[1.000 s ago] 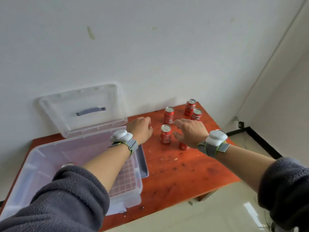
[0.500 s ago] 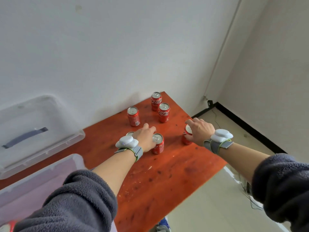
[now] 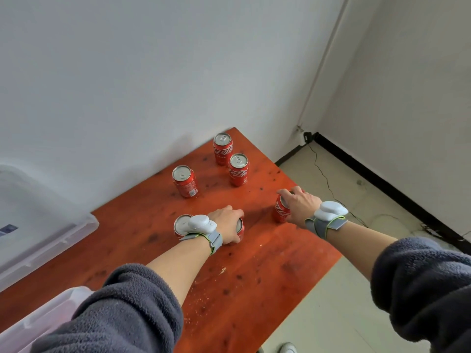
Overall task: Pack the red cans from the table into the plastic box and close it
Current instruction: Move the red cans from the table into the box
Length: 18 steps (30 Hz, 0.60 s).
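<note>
Several red cans stand upright on the red-brown wooden table (image 3: 267, 271). My left hand (image 3: 226, 224) is closed from above around one red can (image 3: 240, 229) near the table's middle. Another can (image 3: 181, 224) stands just left of that wrist, partly hidden by the wrist device. My right hand (image 3: 299, 205) grips the top of a can (image 3: 280, 212) near the right edge. Three more cans stand farther back: one (image 3: 185, 181) on the left, two (image 3: 223, 149) (image 3: 238, 169) close together by the wall. The clear plastic box (image 3: 38, 322) shows at the bottom left corner.
The box's clear lid (image 3: 46, 233) leans against the white wall at the left. The table's right edge drops to a pale tiled floor (image 3: 331, 314). A black cable (image 3: 328, 184) runs along the floor by the room's corner.
The view has swung right, leaving the box mostly out of frame. My left hand has closed down over the middle can. My right hand has settled onto the can by the right edge.
</note>
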Available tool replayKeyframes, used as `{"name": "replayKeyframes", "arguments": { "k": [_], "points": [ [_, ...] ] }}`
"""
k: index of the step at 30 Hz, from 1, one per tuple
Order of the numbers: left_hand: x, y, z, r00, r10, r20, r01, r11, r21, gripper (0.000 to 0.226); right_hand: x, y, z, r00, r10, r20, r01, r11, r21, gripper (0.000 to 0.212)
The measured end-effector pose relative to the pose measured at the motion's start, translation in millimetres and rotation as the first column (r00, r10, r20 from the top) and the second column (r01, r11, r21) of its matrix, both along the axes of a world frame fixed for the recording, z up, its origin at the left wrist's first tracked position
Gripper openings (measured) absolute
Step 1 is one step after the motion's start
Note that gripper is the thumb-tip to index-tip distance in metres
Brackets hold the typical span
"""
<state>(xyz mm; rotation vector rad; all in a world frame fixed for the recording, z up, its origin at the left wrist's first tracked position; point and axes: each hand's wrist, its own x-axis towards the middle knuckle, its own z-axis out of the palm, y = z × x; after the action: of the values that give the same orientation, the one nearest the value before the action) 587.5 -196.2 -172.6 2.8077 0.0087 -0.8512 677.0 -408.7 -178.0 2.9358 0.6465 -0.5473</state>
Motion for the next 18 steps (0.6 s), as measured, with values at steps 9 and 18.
{"name": "replayKeyframes", "arguments": {
  "k": [9,18],
  "points": [
    [-34,0,29,0.97,0.192,0.152,-0.194,0.981,-0.002,0.065,-8,-4,25,0.984,0.166,0.069,-0.168,0.986,0.02,0.064],
    [-96,16,118,0.797,0.429,0.426,-0.461,0.887,-0.029,0.05,-53,29,112,0.899,0.375,0.225,-0.426,0.866,0.261,0.073]
  ]
}}
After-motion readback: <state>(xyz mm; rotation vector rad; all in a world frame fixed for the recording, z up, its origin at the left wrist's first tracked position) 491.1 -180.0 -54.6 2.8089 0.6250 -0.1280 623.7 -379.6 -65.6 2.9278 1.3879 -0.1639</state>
